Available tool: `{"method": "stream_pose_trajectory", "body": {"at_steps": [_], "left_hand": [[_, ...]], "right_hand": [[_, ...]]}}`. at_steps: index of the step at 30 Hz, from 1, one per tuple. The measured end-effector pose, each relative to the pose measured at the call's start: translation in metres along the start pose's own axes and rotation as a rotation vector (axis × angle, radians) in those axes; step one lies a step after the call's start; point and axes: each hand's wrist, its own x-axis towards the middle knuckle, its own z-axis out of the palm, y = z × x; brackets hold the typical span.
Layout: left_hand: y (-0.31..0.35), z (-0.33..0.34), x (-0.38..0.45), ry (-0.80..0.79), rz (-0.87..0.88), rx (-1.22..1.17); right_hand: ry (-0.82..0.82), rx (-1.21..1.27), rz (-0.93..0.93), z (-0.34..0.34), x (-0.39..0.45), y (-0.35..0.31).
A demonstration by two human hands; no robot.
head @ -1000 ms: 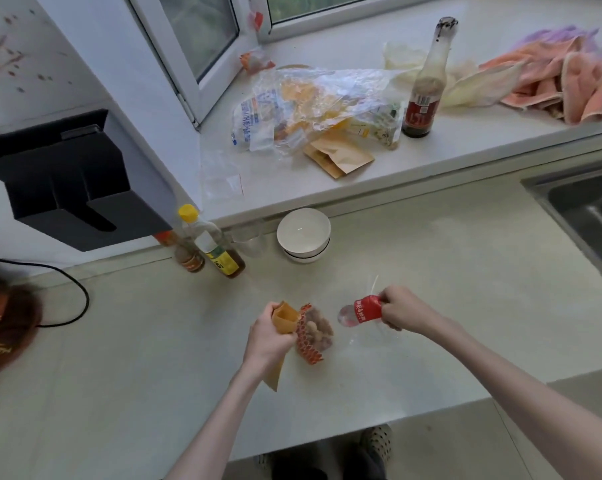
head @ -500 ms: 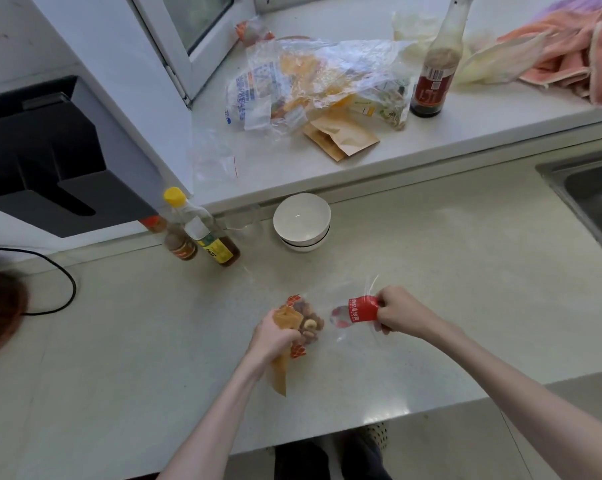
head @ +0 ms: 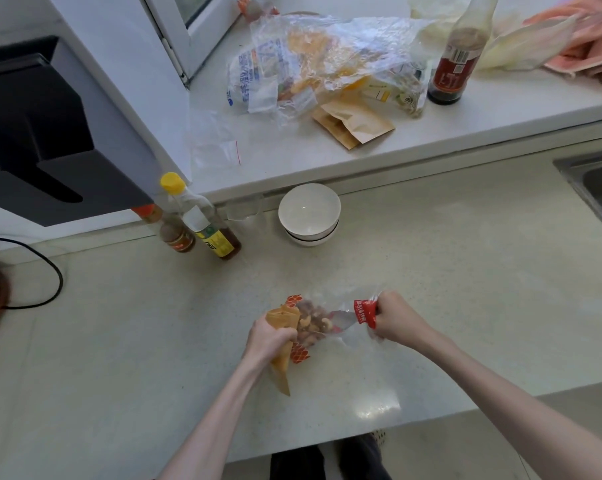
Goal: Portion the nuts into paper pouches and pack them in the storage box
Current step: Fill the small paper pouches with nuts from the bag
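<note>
Over the countertop [head: 431,271] my left hand [head: 270,337] grips the kraft paper pouch [head: 283,344] below its open mouth while my right hand [head: 396,320] pinches the tail of the clear nut bag [head: 327,322]; I judge both light, limp and crushable, the film slippery, so hold near the mouths.

Pale speckled bench [head: 431,278] w/ raised white sill [head: 465,126] behind. Window frame [head: 175,36] top left, daylight in. Steel sink [head: 597,188] far right. Black appliance [head: 33,133] on left wall.
</note>
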Motion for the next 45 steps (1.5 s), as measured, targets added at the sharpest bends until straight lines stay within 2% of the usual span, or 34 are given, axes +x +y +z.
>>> {"method": "stream_pose_trajectory", "body": {"at_steps": [10, 17, 25, 34, 41, 45], "left_hand": [[-0.005, -0.005, 0.009, -0.001, -0.018, 0.023], [-0.006, -0.008, 0.013, 0.003, -0.023, 0.032], [-0.005, -0.010, 0.016, 0.042, -0.032, 0.021], [-0.009, -0.013, 0.021, 0.073, -0.056, 0.028], [-0.006, -0.011, 0.026, 0.075, -0.099, 0.068], [-0.007, -0.010, 0.029, 0.076, -0.121, 0.084]], "right_hand": [[0.008, 0.075, 0.034, 0.024, 0.011, 0.000], [-0.051, 0.257, 0.006, 0.033, 0.011, 0.007], [-0.065, 0.551, 0.126, 0.034, 0.003, 0.008], [-0.063, 0.420, 0.178, 0.031, 0.006, 0.016], [0.010, 0.465, 0.265, 0.027, -0.003, 0.029], [0.004, 0.514, 0.212, 0.015, -0.009, 0.033]]}}
